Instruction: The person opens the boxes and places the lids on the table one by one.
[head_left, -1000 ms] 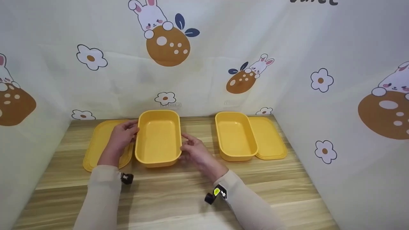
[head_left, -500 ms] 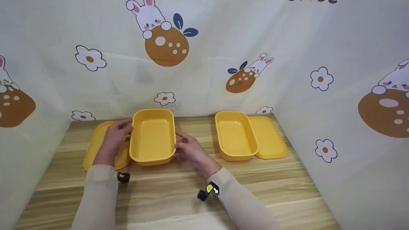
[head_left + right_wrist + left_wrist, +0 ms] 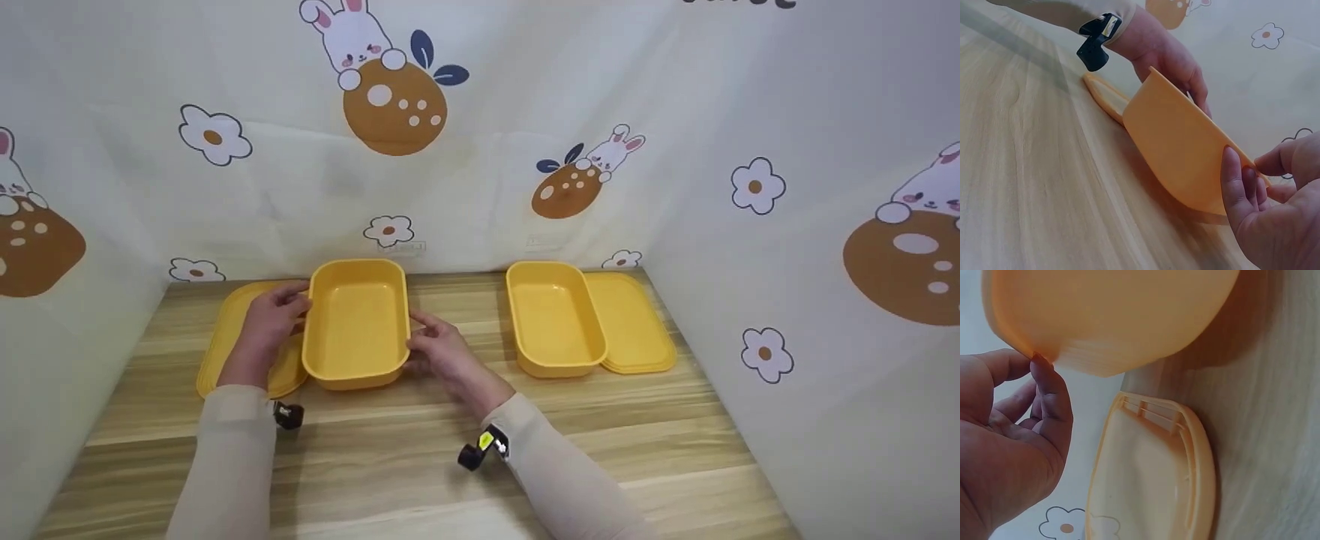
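A rectangular yellow food container (image 3: pixel 356 326), open at the top, is held by both hands near the back of the table. My left hand (image 3: pixel 271 319) pinches its left rim between thumb and fingers; the left wrist view shows the fingertips at the edge of the container (image 3: pixel 1112 315). On the opposite side, my right hand (image 3: pixel 450 358) grips the right rim, and in the right wrist view the right hand (image 3: pixel 1280 214) has fingers on the container's wall. Under my left forearm lies a yellow lid (image 3: pixel 229 330), underside up in the left wrist view, partly hidden by that arm.
To the right stands a second yellow container (image 3: pixel 555 322), overlapping another yellow lid (image 3: pixel 634 326) beside it. The wood-grain table (image 3: pixel 390 465) is bounded by a printed cloth (image 3: pixel 480 180) at the back and sides.
Both hands have shifted the held container a little to the left, nearer the left lid. In the last half second it has hardly moved. The right container and its lid stay in place.
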Available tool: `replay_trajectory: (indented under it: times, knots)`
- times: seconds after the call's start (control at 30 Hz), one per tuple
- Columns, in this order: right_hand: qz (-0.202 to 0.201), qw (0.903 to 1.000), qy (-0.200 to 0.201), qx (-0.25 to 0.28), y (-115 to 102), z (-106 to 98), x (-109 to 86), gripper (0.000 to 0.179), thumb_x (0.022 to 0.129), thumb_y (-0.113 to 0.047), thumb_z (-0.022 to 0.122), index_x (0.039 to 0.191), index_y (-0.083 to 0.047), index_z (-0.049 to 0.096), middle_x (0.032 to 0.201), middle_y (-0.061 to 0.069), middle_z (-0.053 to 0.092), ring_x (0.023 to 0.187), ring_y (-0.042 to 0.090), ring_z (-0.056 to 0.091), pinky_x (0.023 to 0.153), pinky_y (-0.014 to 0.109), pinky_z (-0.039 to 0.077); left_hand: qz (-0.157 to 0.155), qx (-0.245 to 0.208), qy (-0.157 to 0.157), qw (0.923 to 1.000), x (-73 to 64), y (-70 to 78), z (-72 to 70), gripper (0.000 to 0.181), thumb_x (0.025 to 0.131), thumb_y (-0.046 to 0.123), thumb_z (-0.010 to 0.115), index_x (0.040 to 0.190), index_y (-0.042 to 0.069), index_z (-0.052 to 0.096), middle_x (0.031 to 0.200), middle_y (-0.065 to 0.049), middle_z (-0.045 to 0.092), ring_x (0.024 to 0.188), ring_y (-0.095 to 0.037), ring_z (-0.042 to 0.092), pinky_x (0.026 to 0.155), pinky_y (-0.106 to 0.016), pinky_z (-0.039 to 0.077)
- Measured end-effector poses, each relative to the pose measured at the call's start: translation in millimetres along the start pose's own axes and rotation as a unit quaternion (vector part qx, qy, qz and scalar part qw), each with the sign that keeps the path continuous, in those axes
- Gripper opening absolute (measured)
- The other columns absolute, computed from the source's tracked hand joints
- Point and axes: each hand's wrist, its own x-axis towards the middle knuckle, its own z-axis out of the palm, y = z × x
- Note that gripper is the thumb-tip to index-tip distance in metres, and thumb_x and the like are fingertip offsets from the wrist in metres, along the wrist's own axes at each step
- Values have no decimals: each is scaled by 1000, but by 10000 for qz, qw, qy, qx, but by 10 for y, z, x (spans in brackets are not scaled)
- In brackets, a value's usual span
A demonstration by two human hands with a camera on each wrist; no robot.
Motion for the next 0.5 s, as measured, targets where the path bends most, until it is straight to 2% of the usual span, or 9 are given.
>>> replay_trajectory:
  times: [0.3, 0.5]
  knots:
    - [26, 10000, -50, -6, 58, 21, 30, 70, 96, 9, 63, 164, -5, 52, 124, 28, 68, 88, 24, 71, 71, 32, 64, -274, 99, 18, 9996, 20, -65, -17, 54, 118, 25, 54, 168, 7, 46, 156, -20, 54, 128, -28, 60, 97, -27, 57]
    - [57, 10000, -17, -74, 57, 36, 50, 69, 97, 8, 63, 164, -5, 52, 124, 26, 67, 90, 24, 71, 72, 32, 64, -89, 96, 130, 9998, 39, -102, -19, 54, 117, 24, 55, 166, 4, 48, 152, -23, 56, 120, -26, 64, 91, -25, 58]
